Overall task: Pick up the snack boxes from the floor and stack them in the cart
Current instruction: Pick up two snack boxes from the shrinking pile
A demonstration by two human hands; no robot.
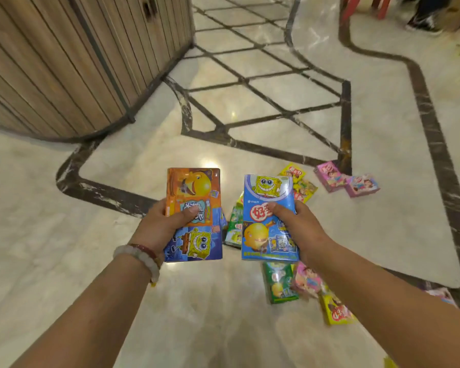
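Orange-and-blue snack box [194,216] sits gripped in the left hand [163,224], thumb pressed across its face; the right hand [295,226] clamps a blue snack box [269,221] likewise, probably ready for carrying. Beyond the blue box, pink boxes [346,179] lie on the marble floor [263,123]; no cart shows.

Both forearms are bare, with no sleeves in view. The left wrist wears two bracelets side by side: a pale bead bracelet [141,258] and a dark red bead bracelet [146,249]. The right wrist wears nothing.
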